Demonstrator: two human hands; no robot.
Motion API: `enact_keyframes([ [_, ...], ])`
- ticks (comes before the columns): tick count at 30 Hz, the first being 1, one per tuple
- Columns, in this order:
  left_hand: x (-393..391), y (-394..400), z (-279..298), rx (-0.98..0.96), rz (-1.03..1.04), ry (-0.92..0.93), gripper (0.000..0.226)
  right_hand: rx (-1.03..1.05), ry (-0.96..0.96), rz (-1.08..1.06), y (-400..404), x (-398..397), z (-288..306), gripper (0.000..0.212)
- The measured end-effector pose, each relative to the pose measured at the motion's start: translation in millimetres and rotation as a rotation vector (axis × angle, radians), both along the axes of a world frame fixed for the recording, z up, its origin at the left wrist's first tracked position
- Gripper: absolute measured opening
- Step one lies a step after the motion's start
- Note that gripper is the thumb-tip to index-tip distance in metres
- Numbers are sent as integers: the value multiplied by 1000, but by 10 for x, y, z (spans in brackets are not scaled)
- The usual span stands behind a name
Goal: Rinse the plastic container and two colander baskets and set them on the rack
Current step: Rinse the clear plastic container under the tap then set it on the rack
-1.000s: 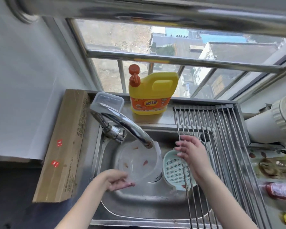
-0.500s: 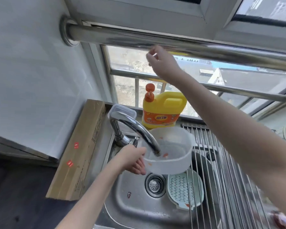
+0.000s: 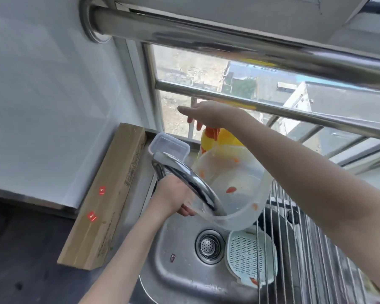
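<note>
The plastic container (image 3: 233, 185) sits tilted in your left hand (image 3: 173, 198), just over the sink (image 3: 176, 244), with the faucet spout (image 3: 184, 183) reaching into its open mouth. Your left fingers (image 3: 188, 210) curl around its near rim, clamped on it, wrist bent up from a forearm rising out of the lower frame. Your right hand (image 3: 206, 115) hangs above the yellow detergent bottle (image 3: 224, 139), fingers apart and drooping, holding nothing, the arm stretched in from the right across the rack (image 3: 316, 249). The container is translucent white, rounded, with orange scraps stuck to its inside wall. A pale green colander basket (image 3: 248, 257) lies in the sink beside the drain (image 3: 208, 245), partly under the rack's rods.
</note>
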State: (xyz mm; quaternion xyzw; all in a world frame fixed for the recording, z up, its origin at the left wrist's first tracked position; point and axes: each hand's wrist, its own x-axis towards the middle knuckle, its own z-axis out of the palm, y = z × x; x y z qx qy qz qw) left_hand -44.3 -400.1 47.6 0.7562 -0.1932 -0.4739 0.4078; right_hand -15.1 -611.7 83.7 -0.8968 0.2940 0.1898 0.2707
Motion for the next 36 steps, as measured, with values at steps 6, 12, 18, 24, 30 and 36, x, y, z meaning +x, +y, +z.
enact_keyframes([
  [6,75,11,66,-22,-79,-203,41,-77,-50,60,44,-15,87,72],
  [12,92,9,73,7,-149,-348,31,-216,-39,72,63,-52,132,71],
  [18,81,52,88,44,-192,-374,36,-344,-157,124,136,-30,193,68],
  [24,-61,346,67,60,-195,-477,43,-215,-961,-235,396,-470,598,40],
  [30,-224,836,-282,149,-145,-381,39,196,-873,-464,966,-1621,10,12],
  [36,-262,1176,-649,305,-118,-75,35,213,-526,-62,1073,-1474,-769,33],
])
